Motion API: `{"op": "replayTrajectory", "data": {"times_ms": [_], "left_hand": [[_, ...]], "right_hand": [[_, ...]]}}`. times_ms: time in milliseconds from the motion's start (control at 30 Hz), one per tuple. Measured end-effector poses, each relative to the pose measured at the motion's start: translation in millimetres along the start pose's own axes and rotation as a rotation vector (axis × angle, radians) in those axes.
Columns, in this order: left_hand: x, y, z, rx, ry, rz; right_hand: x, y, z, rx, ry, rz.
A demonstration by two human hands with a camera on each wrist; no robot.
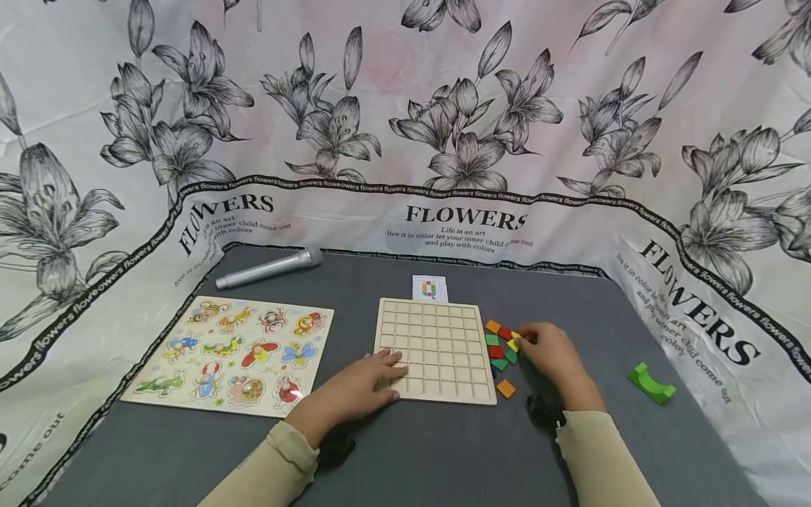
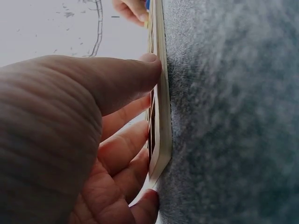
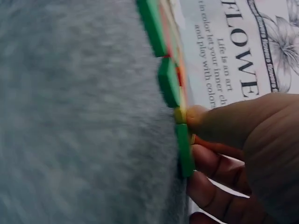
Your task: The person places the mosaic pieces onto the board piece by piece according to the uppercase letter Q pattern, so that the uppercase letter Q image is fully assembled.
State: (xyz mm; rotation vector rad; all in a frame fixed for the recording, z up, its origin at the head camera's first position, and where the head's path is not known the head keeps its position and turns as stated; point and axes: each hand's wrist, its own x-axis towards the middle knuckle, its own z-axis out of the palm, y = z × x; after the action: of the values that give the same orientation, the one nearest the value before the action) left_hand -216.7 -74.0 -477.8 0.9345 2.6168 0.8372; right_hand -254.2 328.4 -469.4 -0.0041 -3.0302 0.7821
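Note:
A square wooden grid board (image 1: 437, 352) lies on the table. My left hand (image 1: 367, 380) rests on its left side with straight fingers over the grid, and the left wrist view shows the thumb (image 2: 135, 77) against the board's edge (image 2: 163, 121). Right of the board lies a loose cluster of small coloured tiles, with a red tile (image 1: 496, 351), a green tile (image 1: 492, 340) and an orange tile (image 1: 505, 388) among them. My right hand (image 1: 554, 352) pinches a yellow tile (image 1: 513, 345) at the cluster's right side. In the right wrist view, green tiles (image 3: 168, 81) partly hide the pinch.
A small pattern card (image 1: 429, 288) touches the board's far edge. At left lies an insect puzzle board (image 1: 234, 352), with a silver microphone-like tube (image 1: 269, 268) behind it. A green arched block (image 1: 651, 384) sits at right. Flower-printed cloth (image 1: 469, 232) borders the grey table.

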Motion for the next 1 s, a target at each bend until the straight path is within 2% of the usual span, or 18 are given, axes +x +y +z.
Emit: {"op": "replayTrajectory", "data": {"times_ms": [333, 533, 667, 833, 933, 1000], "left_hand": [[-0.4, -2.8, 1.1, 0.013, 0.001, -0.010], [-1.3, -3.0, 0.2, 0.007, 0.000, 0.006], [-2.4, -2.2, -2.3, 0.009, -0.003, 0.001], [-1.7, -0.6, -4.2, 0.016, -0.003, -0.011], [-0.1, 0.5, -3.6, 0.021, -0.003, -0.010], [0.5, 1.3, -2.6, 0.024, -0.006, -0.006]], "right_hand": [[-0.6, -1.6, 3.3, 0.090, 0.038, 0.052], [-0.3, -13.5, -0.1, 0.113, 0.108, 0.063], [7.6, -41.9, -3.2, 0.156, 0.109, 0.047], [36.5, -96.1, 15.1, 0.238, -0.033, -0.045], [54.8, -123.9, 33.3, 0.221, -0.125, -0.117], [64.4, -137.4, 42.9, 0.172, -0.150, -0.152]]}}
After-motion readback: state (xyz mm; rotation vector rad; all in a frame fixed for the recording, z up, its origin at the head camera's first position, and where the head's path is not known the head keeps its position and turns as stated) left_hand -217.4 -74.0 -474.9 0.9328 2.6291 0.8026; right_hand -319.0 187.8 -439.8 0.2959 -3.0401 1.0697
